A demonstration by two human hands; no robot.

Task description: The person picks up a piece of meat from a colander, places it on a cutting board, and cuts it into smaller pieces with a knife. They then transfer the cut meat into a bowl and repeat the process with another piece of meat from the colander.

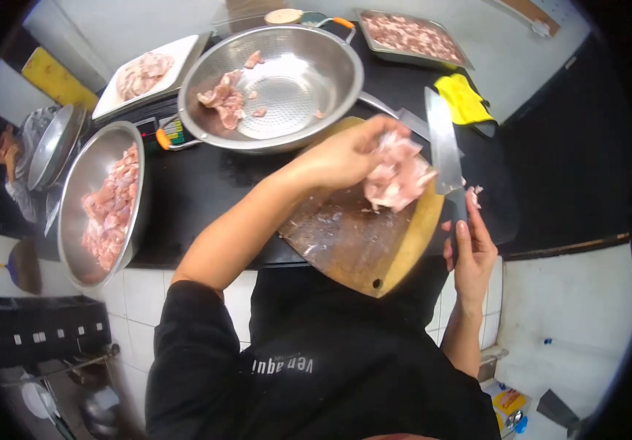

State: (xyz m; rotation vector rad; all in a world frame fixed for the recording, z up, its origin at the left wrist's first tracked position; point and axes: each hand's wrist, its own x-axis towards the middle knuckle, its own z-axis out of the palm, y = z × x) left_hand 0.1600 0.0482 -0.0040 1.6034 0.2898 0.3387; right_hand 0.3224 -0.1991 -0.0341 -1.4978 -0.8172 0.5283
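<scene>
At the black counter's (191,191) near edge, wooden cutting board (356,238), wet and smeared, its holed tip toward the wearer. Right hand (473,257) has fingers curled round the knife (445,143) handle, blade pointing away. Left hand (352,155) grips a pale pink meat piece (399,172) above the board, fingers bent over its top; tips blurred, exact pinch cannot be told. Leftward, steel bowl (94,167) of cut meat, tilted in view. Beyond the board, perforated colander (290,81) with a few scraps. Farther, yellow cloth item (462,100) right, white tray (184,55) of meat left, metal tray (383,51) of diced meat right.
</scene>
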